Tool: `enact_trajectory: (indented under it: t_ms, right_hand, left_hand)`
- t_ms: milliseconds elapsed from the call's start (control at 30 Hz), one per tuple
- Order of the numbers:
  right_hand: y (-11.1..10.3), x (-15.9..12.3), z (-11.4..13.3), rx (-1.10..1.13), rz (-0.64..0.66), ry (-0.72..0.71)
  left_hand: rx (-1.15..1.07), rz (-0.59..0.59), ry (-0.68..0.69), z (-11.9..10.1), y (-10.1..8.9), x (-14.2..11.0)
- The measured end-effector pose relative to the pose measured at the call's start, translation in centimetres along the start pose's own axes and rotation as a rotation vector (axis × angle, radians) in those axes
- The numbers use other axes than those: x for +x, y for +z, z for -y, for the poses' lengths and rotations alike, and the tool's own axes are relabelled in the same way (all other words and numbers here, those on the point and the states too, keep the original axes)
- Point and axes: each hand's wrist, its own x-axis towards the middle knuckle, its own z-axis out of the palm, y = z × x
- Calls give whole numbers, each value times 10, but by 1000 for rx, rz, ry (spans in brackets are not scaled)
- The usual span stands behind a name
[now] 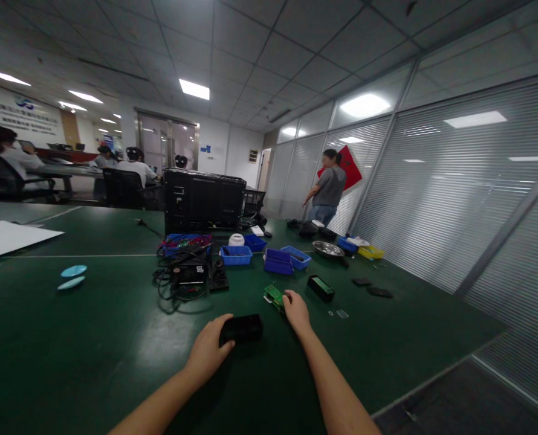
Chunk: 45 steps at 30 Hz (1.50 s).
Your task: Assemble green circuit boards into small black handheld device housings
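Observation:
My left hand (210, 350) grips the left end of a black rectangular case (244, 329), thumb in front and fingers behind. Just beyond it to the right, my right hand (296, 311) has its fingers closed on the right end of a green circuit board (274, 296). Part of the board is hidden under those fingers. A second black case (321, 288), with a green board showing inside, sits to the right of my right hand. Near it lie a small clear plate (342, 314) and a small pale ring (330, 313).
Behind the hands are a black power unit with tangled cables (190, 273), several blue bins (236, 255), a metal bowl (327, 249) and a large black monitor-like box (204, 199). Two flat black pieces (379, 292) lie right. A person (330, 184) stands beyond the green table (115, 350).

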Motion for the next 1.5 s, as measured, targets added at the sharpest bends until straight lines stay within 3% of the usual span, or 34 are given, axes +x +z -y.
enact_trajectory:
  t_ms: [300,567,900,1133,1267,1333,1400,1500]
  right_hand:
    - [-1,-6,4,-153,-60,-74]
    - [-1,-11,11,-280,-25,-117]
    - [-10,29,18,-345,191,-117]
    - [3,22,17,119,90,-30]
    - [-8,1,37,729,366,-57]
    - [-15,-10,52,906,477,-134]
    - [-20,-20,65,934,526,-218]
    - [-24,-29,78,789,570,-300]
  left_hand:
    - [-20,-26,-15,6,5,1]
    - [-23,-70,-48,11,8,4]
    - [-75,-55,-53,9,5,6]
    - [-77,-18,-71,13,1,10]
    - [-96,-13,-87,12,0,11]
    - [-103,-16,-95,10,0,11]
    - [-113,-19,-89,9,-1,10]
    - [-139,-24,-62,6,-2,10]
